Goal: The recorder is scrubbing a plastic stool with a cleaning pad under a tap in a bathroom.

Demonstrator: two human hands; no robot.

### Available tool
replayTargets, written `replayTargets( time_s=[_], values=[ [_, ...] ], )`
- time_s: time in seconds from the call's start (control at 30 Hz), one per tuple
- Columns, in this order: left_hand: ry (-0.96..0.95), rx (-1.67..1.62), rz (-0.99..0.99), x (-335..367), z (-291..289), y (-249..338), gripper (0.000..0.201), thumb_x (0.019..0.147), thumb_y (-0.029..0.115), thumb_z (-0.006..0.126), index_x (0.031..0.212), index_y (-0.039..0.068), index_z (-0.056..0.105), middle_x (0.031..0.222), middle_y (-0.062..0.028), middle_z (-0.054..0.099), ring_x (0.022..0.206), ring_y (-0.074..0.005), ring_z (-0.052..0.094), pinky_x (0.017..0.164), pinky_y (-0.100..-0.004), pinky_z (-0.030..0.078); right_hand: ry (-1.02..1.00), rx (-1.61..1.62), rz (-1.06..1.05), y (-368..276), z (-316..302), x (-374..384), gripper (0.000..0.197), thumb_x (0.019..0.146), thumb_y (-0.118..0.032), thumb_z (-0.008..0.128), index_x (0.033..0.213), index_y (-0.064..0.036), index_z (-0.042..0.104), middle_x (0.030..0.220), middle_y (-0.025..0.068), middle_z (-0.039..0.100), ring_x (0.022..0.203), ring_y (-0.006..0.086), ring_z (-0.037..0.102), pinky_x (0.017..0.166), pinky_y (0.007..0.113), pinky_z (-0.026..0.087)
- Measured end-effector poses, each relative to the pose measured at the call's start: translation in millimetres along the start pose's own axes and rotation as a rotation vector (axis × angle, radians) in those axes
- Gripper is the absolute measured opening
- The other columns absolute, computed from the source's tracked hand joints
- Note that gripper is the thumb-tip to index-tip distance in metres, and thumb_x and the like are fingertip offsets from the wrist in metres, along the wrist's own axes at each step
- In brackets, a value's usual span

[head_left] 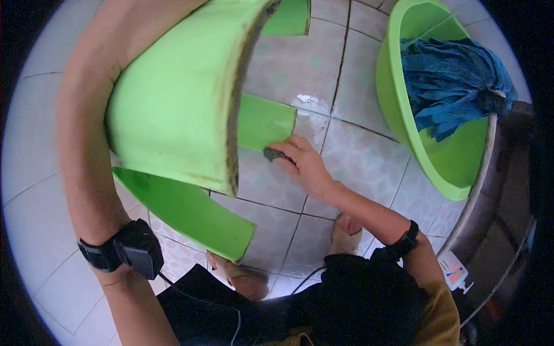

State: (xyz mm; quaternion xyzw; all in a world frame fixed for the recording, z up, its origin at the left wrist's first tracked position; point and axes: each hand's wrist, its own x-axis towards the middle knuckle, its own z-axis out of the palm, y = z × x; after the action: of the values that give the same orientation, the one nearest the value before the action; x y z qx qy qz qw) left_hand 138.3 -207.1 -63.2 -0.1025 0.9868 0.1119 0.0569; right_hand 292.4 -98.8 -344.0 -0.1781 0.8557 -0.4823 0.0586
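Note:
A light green plastic stool [173, 98], or something shaped like one, is tilted in front of me. Dark grime lines the edge of its broad curved panel, and green leg-like parts show below and behind it. My left forearm [86, 150] wraps round the panel's left side; the hand itself is out of sight past the top edge. My right hand [309, 170] is closed on a dark grey scouring pad [278, 155]. The pad is beside the lower edge of a green leg [268, 123]; I cannot tell whether it touches.
A green basin [398, 109] at the right holds a blue mop head [456, 81], its pale handle [467, 202] running down along a dark ledge. A white pump bottle [453, 270] sits at lower right. Wet patches shine on the tiled floor [369, 155]. My bare feet [346, 230] are below.

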Motion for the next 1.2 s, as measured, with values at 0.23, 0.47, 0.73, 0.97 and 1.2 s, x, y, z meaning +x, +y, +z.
replayTargets(
  time_s=[0.23, 0.47, 0.73, 0.97, 1.2],
  values=[
    [0.019, 0.075, -0.118, -3.4, -8.3, -2.8, 0.053, 0.089, 0.042, 0.054, 0.051, 0.006, 0.056, 0.044, -0.0013, 0.049, 0.035, -0.0079, 0.042, 0.034, -0.0272, 0.032, 0.121, -0.445, -0.197, 26.2, -28.3, 58.9, 0.024, 0.077, -0.007, 0.056, 0.1, -0.0088, 0.061, 0.083, 0.0123, 0.051, 0.083, 0.0317, 0.051, 0.074, 0.04, 0.044],
    [0.014, -0.116, 0.031, -16.4, -12.0, -11.5, 0.053, 0.088, 0.039, 0.055, 0.049, 0.005, 0.054, 0.042, 0.0011, 0.045, 0.035, -0.0073, 0.039, 0.033, -0.0274, 0.03, 0.02, -0.052, -0.107, 2.3, -7.2, 28.3, 0.02, 0.078, -0.009, 0.054, 0.096, -0.0089, 0.062, 0.087, 0.0112, 0.053, 0.086, 0.0307, 0.051, 0.075, 0.039, 0.045],
    [0.152, -0.159, -0.2, -2.1, -5.1, -5.3, 0.05, 0.085, 0.043, 0.058, 0.053, 0.005, 0.053, 0.045, 0.0007, 0.046, 0.038, -0.0095, 0.041, 0.036, -0.0275, 0.033, 0.119, -0.379, -0.357, 36.9, -17.2, 84.7, 0.02, 0.074, -0.01, 0.06, 0.094, -0.0094, 0.062, 0.089, 0.0105, 0.053, 0.089, 0.0293, 0.05, 0.076, 0.039, 0.045],
    [-0.089, -0.149, 0.105, 1.9, -10.4, -35.9, 0.045, 0.086, 0.045, 0.056, 0.087, 0.0, 0.06, 0.062, -0.0042, 0.053, 0.052, -0.0129, 0.049, 0.045, -0.028, 0.04, 0.054, -0.335, 0.025, 10.9, -9.6, 60.6, 0.026, 0.074, -0.008, 0.054, 0.099, -0.0105, 0.061, 0.091, 0.0084, 0.054, 0.088, 0.0271, 0.051, 0.079, 0.037, 0.044],
    [-0.274, -0.132, 0.12, 13.4, -13.7, -42.1, 0.046, 0.082, 0.049, 0.061, 0.074, 0.004, 0.052, 0.06, 0.0026, 0.046, 0.052, -0.0069, 0.043, 0.044, -0.0249, 0.034, 0.132, -0.456, -0.41, 28.2, -9.7, 108.7, 0.028, 0.073, -0.011, 0.055, 0.099, -0.0123, 0.062, 0.092, 0.0046, 0.055, 0.088, 0.0251, 0.051, 0.075, 0.035, 0.045]
  ],
)
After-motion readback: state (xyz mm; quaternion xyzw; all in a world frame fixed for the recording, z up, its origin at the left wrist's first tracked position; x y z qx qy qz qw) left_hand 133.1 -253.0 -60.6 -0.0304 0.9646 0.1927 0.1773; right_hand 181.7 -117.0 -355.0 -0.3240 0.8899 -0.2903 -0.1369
